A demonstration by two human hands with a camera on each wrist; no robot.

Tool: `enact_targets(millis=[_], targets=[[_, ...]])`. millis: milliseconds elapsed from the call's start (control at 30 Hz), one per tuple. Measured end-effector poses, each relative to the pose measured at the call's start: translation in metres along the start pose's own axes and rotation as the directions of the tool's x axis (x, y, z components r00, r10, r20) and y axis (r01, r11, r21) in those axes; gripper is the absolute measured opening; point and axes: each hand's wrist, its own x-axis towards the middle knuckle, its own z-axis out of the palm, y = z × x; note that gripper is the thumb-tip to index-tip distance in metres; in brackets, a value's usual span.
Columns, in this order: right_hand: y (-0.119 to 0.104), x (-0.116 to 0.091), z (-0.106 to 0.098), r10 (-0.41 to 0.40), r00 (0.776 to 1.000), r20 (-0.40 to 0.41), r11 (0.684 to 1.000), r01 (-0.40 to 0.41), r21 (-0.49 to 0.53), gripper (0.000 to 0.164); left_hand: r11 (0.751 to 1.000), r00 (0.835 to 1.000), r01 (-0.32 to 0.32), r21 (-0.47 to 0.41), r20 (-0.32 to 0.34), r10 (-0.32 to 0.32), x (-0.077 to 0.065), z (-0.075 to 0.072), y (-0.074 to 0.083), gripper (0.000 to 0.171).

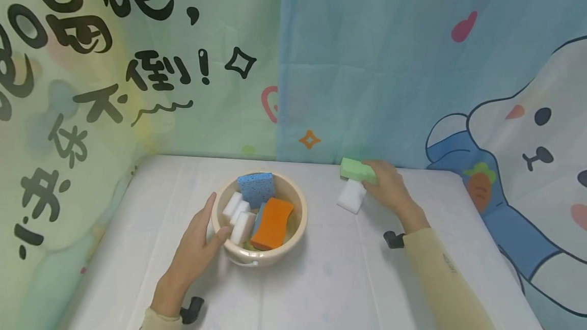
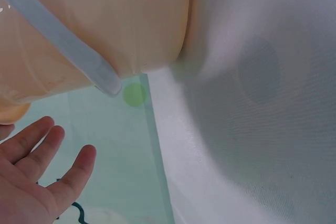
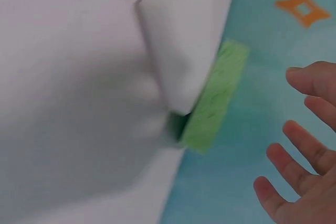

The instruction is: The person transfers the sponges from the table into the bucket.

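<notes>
A cream bucket holds a blue sponge, a wavy orange sponge and several white sponge blocks. Along the bucket's left side is my left hand, its thumb at the rim; the left wrist view shows its fingers extended and spread. At the back of the table, my right hand is at a green sponge, which lies against a white block. In the right wrist view the right fingers are spread, apart from the green sponge.
A white cloth covers the table. Printed curtains hang behind it and along the left. The bucket's pale handle hangs down its outer wall. A small black device is at the right wrist, another at the left.
</notes>
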Motion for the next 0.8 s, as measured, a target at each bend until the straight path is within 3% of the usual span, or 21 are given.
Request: enact_targets(millis=[167, 333, 533, 800], targets=[[0.020, 0.015, 0.005, 0.083, 0.996, 0.014, 0.996, -0.084, 0.032, 0.054, 1.000, 1.000, 0.005, 0.001, -0.005, -0.005, 0.000, -0.001, -0.001, 0.076], [0.034, 0.026, 0.010, 0.115, 0.992, 0.048, 0.990, -0.119, 0.079, 0.057, 1.000, 1.000, 0.004, -0.013, -0.002, -0.004, 0.001, -0.002, -0.002, 0.076], [0.049, 0.035, 0.017, 0.151, 0.980, 0.127, 0.977, -0.167, 0.134, 0.072, 1.000, 1.000, -0.008, -0.025, 0.004, 0.008, 0.001, -0.002, -0.004, 0.076], [0.063, 0.044, 0.024, 0.160, 0.960, 0.230, 0.977, -0.188, 0.102, 0.087, 1.000, 1.000, -0.009, -0.015, 0.008, 0.009, 0.001, -0.001, -0.007, 0.076]])
